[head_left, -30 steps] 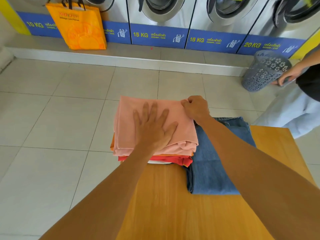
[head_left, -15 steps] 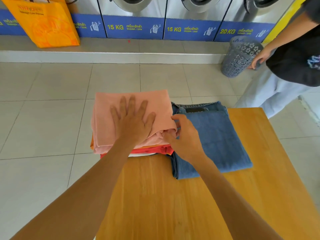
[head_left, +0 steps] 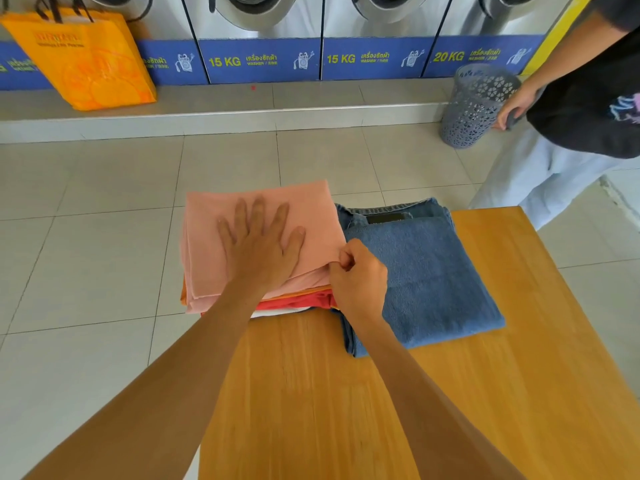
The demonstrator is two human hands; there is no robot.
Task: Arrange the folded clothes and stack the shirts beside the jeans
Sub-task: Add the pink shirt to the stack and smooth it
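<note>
Right hand [head_left: 358, 277] shifted from far corner to near corner of pink shirt [head_left: 311, 216], edge pinched; left hand [head_left: 259, 247] kept flat, fingers spread; stack squared beside jeans [head_left: 426, 271], nearly done

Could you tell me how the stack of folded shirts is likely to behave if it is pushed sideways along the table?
The shirt stack would probably shear, as its soft layers are loose. It overhangs the table edge, so a leftward push may topple it. The left hand pressing flat should help steady it.
</note>
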